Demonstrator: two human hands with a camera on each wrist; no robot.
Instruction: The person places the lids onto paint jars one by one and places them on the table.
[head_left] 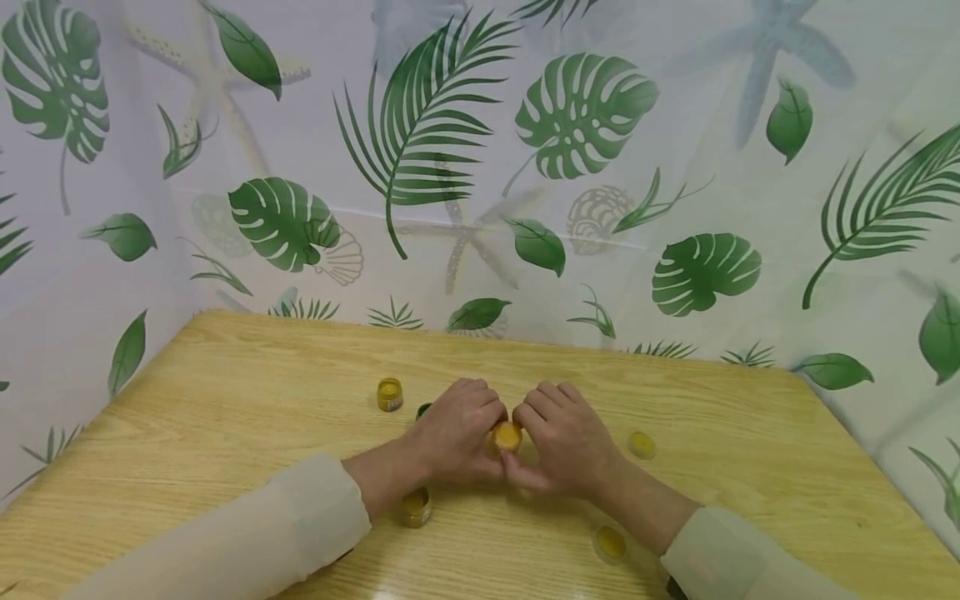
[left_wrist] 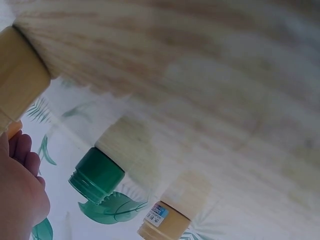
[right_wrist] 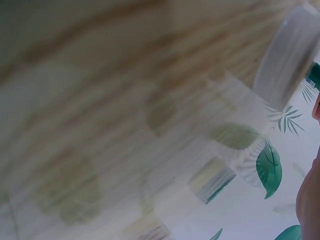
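Note:
Both hands meet over the table around a small orange paint jar [head_left: 507, 435]. My left hand [head_left: 459, 429] grips it from the left with curled fingers, and my right hand [head_left: 566, 437] holds it from the right, thumb at the near side. Just behind the left hand, a green paint jar [head_left: 423, 410] is mostly hidden in the head view; the left wrist view shows this green jar [left_wrist: 97, 175] fully. An ochre paint jar [head_left: 417, 507] stands by the left wrist. Whether the orange jar's lid is on, I cannot tell.
A yellow paint jar [head_left: 389, 394] stands farther back on the left. Two round lids lie on the right: a far lid [head_left: 642, 444] and a near lid [head_left: 611, 543]. The wood-grain table [head_left: 262, 392] meets a leaf-patterned cloth [head_left: 465, 275] at the back.

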